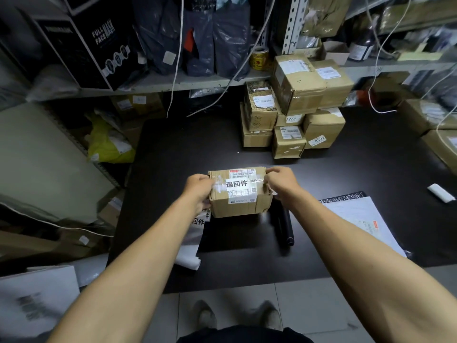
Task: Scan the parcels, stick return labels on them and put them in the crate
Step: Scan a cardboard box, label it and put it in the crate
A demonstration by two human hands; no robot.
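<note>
A small brown cardboard parcel (pixel 239 194) is held just above the black table (pixel 346 169). Its top carries a shipping label and a white return label (pixel 238 183) with large black characters. My left hand (pixel 199 188) grips the parcel's left end and my right hand (pixel 279 180) grips its right end, thumb on the top edge. A strip of more return labels (pixel 197 220) lies on the table under my left wrist. A black handheld device (pixel 283 224), possibly the scanner, lies below the parcel to the right. No crate is clearly visible.
A stack of taped cardboard parcels (pixel 296 107) stands at the back of the table. Papers (pixel 358 219) lie at the right, a white object (pixel 441 193) at the far right. Shelves with bags and boxes (pixel 173 80) run behind. Boxes and a yellow bag (pixel 108 142) crowd the left floor.
</note>
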